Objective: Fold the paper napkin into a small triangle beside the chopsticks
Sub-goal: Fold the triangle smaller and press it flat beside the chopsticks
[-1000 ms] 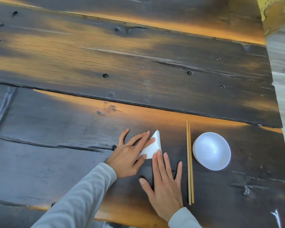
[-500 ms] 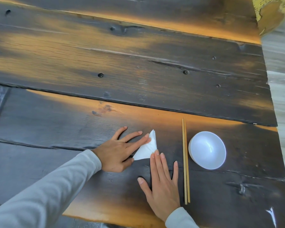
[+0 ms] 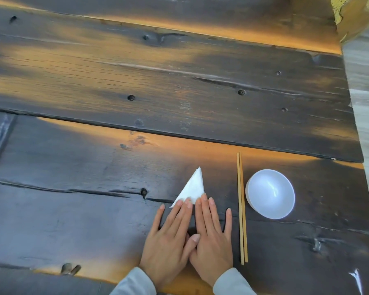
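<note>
A white paper napkin [image 3: 193, 187], folded into a small triangle, lies flat on the dark wooden table [image 3: 136, 81], its tip pointing away from me. A pair of wooden chopsticks [image 3: 241, 207] lies parallel a short way to its right. My left hand [image 3: 168, 239] and my right hand [image 3: 211, 233] rest flat side by side, palms down, just below the napkin. Fingertips of both hands touch the napkin's near edge. Neither hand grips anything.
A white bowl [image 3: 271, 193] stands just right of the chopsticks. The table's right edge [image 3: 354, 116] drops to a pale floor. A yellow object [image 3: 354, 11] sits at the top right corner. The near table edge runs just below my wrists.
My left hand left the top of the napkin and moved down right, now lying flat beside my right hand. The whole triangle is uncovered.
</note>
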